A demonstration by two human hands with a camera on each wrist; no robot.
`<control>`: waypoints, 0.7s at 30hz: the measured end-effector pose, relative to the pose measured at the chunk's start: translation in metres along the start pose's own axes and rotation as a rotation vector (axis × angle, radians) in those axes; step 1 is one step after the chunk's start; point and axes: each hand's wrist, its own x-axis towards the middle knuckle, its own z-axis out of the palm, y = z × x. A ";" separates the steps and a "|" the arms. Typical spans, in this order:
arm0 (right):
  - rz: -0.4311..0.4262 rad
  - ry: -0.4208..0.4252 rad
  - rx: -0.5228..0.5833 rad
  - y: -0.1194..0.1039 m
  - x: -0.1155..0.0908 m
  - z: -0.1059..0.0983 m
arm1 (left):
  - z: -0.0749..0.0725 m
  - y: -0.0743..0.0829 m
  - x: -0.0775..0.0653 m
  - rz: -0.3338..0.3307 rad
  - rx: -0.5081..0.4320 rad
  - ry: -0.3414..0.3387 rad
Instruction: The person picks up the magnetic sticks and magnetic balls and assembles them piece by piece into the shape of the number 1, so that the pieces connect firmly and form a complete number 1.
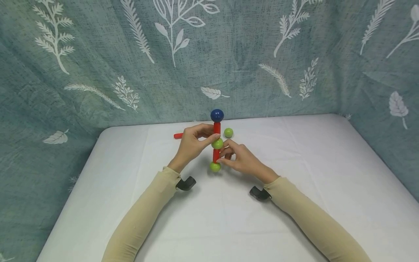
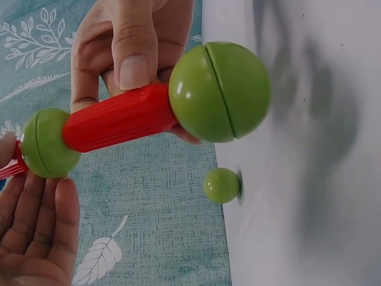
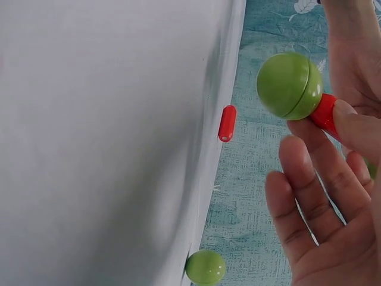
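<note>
A stacked toy of balls and ridged red rods is held upright above the white table. From the top come a blue ball (image 1: 217, 115), an upper red rod (image 1: 217, 127), a middle green ball (image 1: 217, 143), a lower red rod (image 2: 119, 117) and a bottom green ball (image 2: 219, 92). My left hand (image 1: 192, 142) grips the toy at the upper rod and middle ball, its thumb on the rod in the left wrist view. With thumb and finger, my right hand (image 1: 241, 158) pinches the lower rod just above the bottom ball, its other fingers spread in the right wrist view.
A loose green ball (image 1: 228, 132) lies on the white table (image 1: 222, 218) behind my hands. Left of it, a loose red rod (image 3: 227, 123) is partly hidden behind my left hand in the head view. A teal leaf-patterned cloth (image 1: 242, 72) hangs along the back.
</note>
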 end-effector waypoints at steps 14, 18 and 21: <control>-0.004 0.038 0.035 0.002 -0.002 0.002 | 0.004 0.001 0.000 -0.016 0.015 0.050; -0.017 0.036 0.039 0.003 -0.002 0.002 | 0.004 0.001 0.000 -0.013 0.003 0.055; -0.024 0.035 0.044 0.003 -0.002 0.002 | 0.005 0.002 0.001 -0.013 -0.021 0.057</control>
